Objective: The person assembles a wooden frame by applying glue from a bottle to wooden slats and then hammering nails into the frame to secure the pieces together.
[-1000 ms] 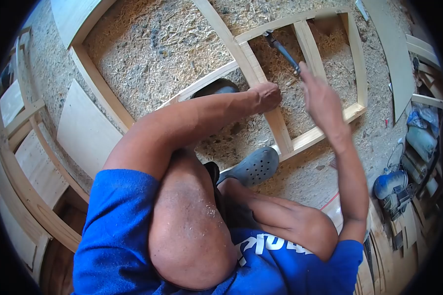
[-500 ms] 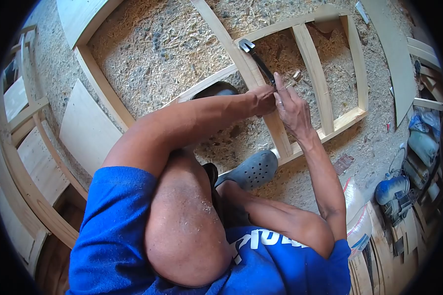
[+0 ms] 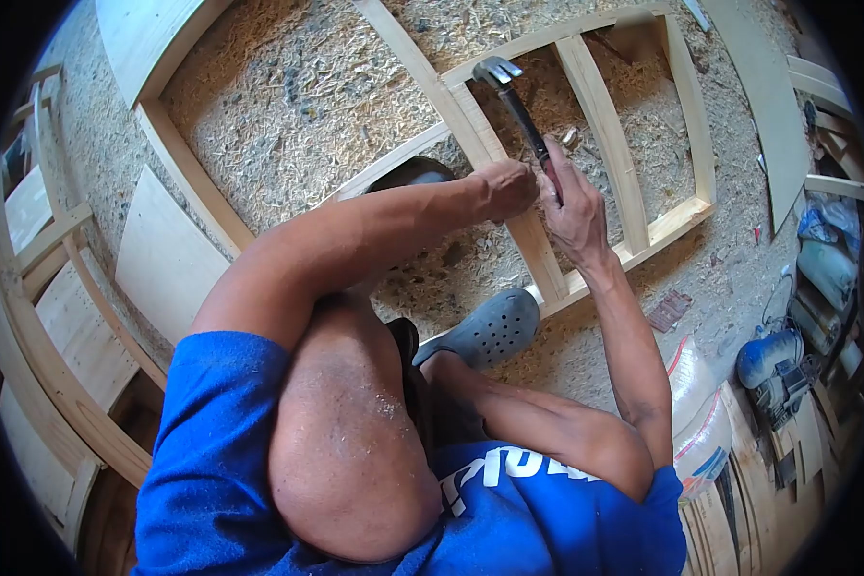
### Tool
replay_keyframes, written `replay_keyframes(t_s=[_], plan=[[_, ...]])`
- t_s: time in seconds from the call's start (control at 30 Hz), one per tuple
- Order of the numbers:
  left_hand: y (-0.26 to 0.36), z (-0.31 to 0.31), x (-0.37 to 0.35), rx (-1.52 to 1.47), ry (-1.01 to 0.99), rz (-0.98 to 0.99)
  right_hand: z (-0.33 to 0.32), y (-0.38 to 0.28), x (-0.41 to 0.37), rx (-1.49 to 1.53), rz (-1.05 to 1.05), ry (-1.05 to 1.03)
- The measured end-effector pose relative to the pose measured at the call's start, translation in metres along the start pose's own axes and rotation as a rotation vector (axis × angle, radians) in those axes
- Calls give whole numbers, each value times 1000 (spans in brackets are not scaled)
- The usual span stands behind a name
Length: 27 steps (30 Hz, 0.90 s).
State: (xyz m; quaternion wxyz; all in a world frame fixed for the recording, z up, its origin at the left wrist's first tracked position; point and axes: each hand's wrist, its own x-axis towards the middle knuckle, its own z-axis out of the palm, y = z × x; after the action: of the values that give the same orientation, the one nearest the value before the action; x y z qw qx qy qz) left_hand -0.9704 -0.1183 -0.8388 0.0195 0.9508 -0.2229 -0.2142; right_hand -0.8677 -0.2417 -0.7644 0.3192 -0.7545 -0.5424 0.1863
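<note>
**Shavings Underfoot, Timber on Every Side**

The floor lies under pale wood shavings. Curved wooden frames fill the left, with a plywood panel just beside them. At the right sit a blue power tool and a white sack. Bright daylight falls throughout.

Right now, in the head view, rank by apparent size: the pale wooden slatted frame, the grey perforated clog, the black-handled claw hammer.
1. pale wooden slatted frame, largest.
2. grey perforated clog.
3. black-handled claw hammer: similar length, far slimmer.
</note>
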Motion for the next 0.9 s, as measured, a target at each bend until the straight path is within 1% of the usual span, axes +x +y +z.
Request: replay_keyframes(t_s=[0.03, 0.07, 0.1, 0.13, 0.17, 0.2, 0.23, 0.3, 0.33, 0.37, 0.4, 0.43, 0.47, 0.5, 0.57, 0.63, 0.67, 0.7, 0.77, 0.83, 0.9], plan=[[0, 6, 2, -5, 78, -15, -2, 2, -3, 59, -27, 86], [0, 12, 6, -12, 157, -29, -5, 3, -7, 52, -17, 92], [-2, 10, 6, -12, 161, -17, -9, 2, -12, 72, 52, 142], [-5, 5, 3, -118, 151, -23, -13, 1, -19, 91, 123, 194], [-8, 1, 0, -223, 138, -29, -18, 1, -27, 85, 136, 201], [-13, 12, 2, -207, 237, 15, -24, 2, -37, 152, 232, 248], [-16, -2, -1, -204, 236, 31, -30, 4, -47, 220, 327, 296], [-28, -29, -6, -489, -120, -61, -28, 17, -77, 265, 403, 492], [-30, -30, -13, -677, 136, -133, -27, 20, -91, 297, 501, 500], [-24, -34, -12, -669, 124, -118, -26, 23, -105, 331, 602, 507], [-15, -43, -12, -872, 314, -188, -27, 17, -111, 334, 618, 528], [-4, -54, -9, -1073, 500, -247, -30, 6, -114, 575, 641, 520], [9, -67, -1, -1194, 493, -231, -35, -6, -119, 812, 661, 519], [17, -91, 3, -1487, 278, -179, -45, -14, -123, 808, 686, 447], [38, -105, 24, -1533, 339, -6, -43, -20, -129, 731, 526, 548], [39, -153, 28, -1433, 179, 77, -57, -30, -124, 537, 522, 531], [38, -177, 31, -1327, 116, 119, -57, -26, -129, 427, 557, 556], [39, -183, 41, -1314, 124, 177, -65, -27, -128, 443, 566, 597], [41, -199, 53, -1127, 79, 153, -82, -27, -129, 463, 606, 649], [54, -216, 63, -1205, 130, 238, -102, -28, -137, 438, 674, 659], [65, -226, 74, -1163, 30, 231, -113, -26, -148, 409, 655, 720]])
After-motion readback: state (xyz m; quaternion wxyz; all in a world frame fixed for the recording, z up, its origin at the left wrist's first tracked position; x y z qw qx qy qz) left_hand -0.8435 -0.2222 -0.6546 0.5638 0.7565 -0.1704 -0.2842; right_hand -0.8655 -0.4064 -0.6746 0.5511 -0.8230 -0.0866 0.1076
